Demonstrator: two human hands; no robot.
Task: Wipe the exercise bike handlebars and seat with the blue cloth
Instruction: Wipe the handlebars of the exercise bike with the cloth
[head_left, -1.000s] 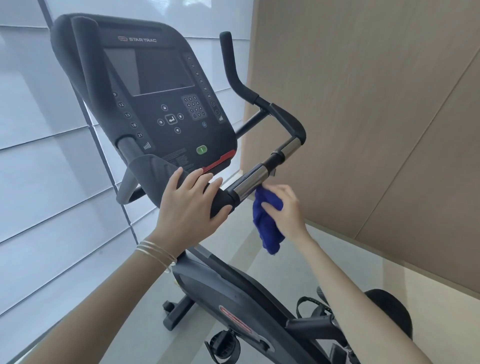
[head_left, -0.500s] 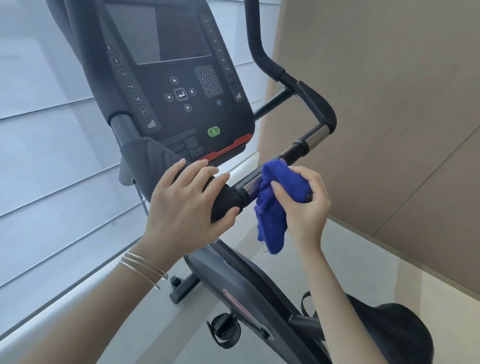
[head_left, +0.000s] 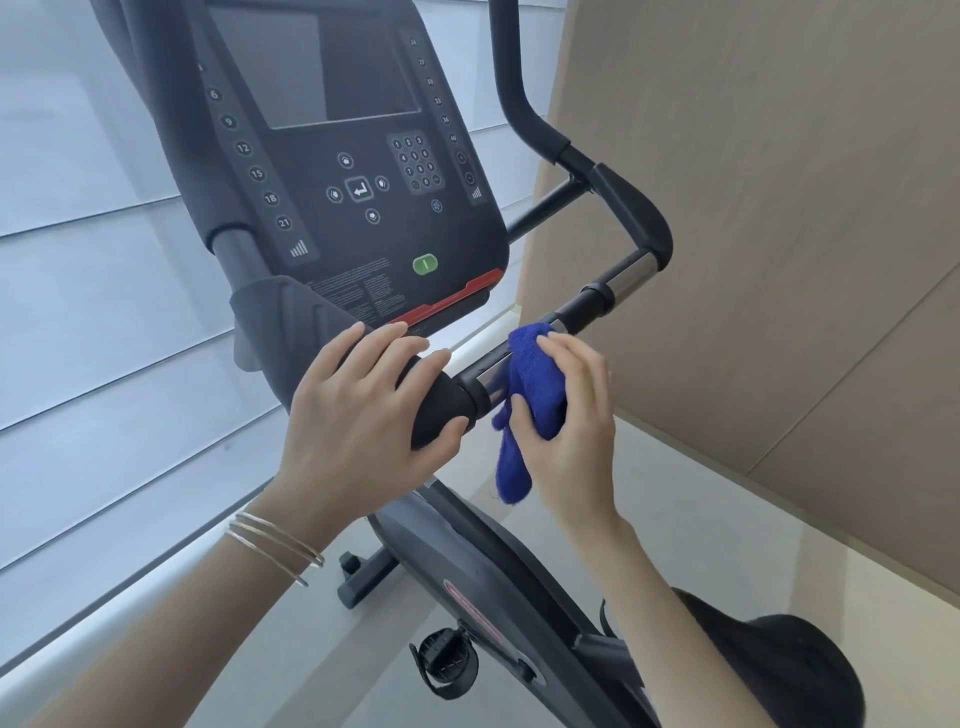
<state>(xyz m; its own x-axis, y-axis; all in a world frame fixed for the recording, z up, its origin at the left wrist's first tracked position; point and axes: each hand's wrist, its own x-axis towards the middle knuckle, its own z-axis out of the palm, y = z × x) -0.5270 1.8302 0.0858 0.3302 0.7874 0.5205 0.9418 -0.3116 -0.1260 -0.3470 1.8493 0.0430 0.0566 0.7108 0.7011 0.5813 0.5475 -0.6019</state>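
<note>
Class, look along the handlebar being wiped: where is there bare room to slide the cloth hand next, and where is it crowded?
Free: the bar between blue cloth and far bend. Crowded: between left hand and right hand.

The blue cloth (head_left: 535, 384) hides part of the handlebar (head_left: 597, 301). The seat (head_left: 779, 670) runs off the bottom edge, and the console's (head_left: 343, 156) top is cropped.

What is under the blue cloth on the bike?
The blue cloth is wrapped over the shiny metal part of the handlebar, pressed there by the right hand. The stretch of bar beneath it is hidden; one end of the cloth hangs free.
</note>
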